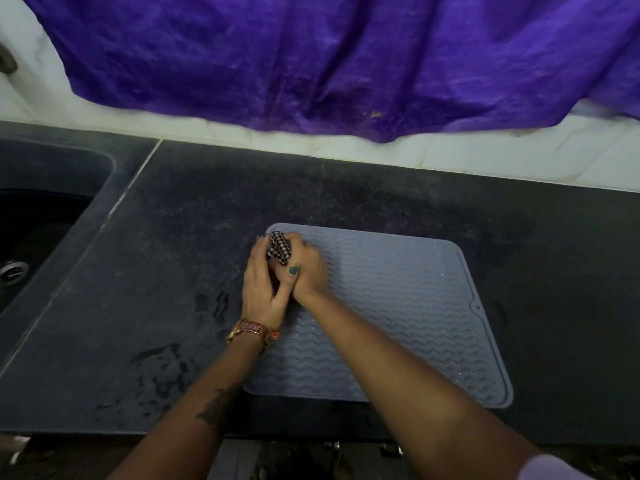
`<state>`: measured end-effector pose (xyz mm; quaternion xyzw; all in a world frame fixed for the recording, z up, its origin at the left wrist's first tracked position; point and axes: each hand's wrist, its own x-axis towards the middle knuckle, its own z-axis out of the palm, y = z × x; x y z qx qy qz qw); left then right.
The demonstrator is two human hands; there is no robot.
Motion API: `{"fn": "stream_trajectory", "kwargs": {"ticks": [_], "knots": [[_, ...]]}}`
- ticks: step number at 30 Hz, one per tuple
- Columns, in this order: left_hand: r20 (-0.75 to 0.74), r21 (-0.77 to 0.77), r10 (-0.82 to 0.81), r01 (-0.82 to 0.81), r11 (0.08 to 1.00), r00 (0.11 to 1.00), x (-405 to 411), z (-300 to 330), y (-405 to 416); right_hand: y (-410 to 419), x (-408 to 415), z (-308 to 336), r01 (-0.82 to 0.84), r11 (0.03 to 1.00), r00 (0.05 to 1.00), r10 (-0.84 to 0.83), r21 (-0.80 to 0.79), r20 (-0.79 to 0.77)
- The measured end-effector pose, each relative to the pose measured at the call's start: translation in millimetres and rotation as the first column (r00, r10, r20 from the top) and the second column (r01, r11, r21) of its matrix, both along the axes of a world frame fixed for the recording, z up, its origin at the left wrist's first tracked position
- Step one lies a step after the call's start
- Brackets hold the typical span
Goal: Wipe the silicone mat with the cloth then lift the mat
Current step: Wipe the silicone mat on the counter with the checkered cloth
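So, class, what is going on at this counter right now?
A person has both hands, left hand and right hand, bunched around a checked cloth at the far left corner of a grey mat. The mat lies flat on the dark counter, beside a sink. Wet streaks show on the counter left of the mat. The mat is not yet lifted.

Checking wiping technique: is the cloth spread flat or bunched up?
Bunched: the checked cloth is a wad clutched between the left hand and right hand on the mat's corner.
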<state>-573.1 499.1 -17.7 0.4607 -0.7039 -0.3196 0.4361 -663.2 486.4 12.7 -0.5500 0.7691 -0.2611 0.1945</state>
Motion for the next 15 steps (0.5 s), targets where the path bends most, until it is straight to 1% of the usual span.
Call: {"fn": "stream_trajectory", "kwargs": {"ticks": [2,4,8,12,15], "knots": [[0.029,-0.007,-0.007,0.007,1.0,1.0,-0.8,-0.9,-1.1,-2.5,-3.2,-2.1,-0.004,1.0,0.992,0.007,0.023,-0.129],[0.049,-0.006,0.001,0.0,1.0,0.999,-1.2,-0.9,-2.0,1.2,-14.8,-4.3,0.004,1.0,0.983,-0.002,0.013,-0.185],[0.125,0.013,-0.004,0.003,1.0,0.992,-2.4,-0.5,-0.8,21.4,-64.6,-5.9,0.169,0.986,0.962,-0.167,-0.009,-0.216],[0.25,0.024,0.0,-0.006,1.0,0.968,-6.0,-0.3,-0.7,50.9,-120.2,-7.2,0.334,0.943,0.914,-0.324,-0.003,-0.245],[0.299,0.007,0.008,-0.01,1.0,0.954,-6.9,-2.3,-1.4,76.4,-161.3,-6.9,0.415,0.91,0.88,-0.404,-0.008,-0.248]]}}
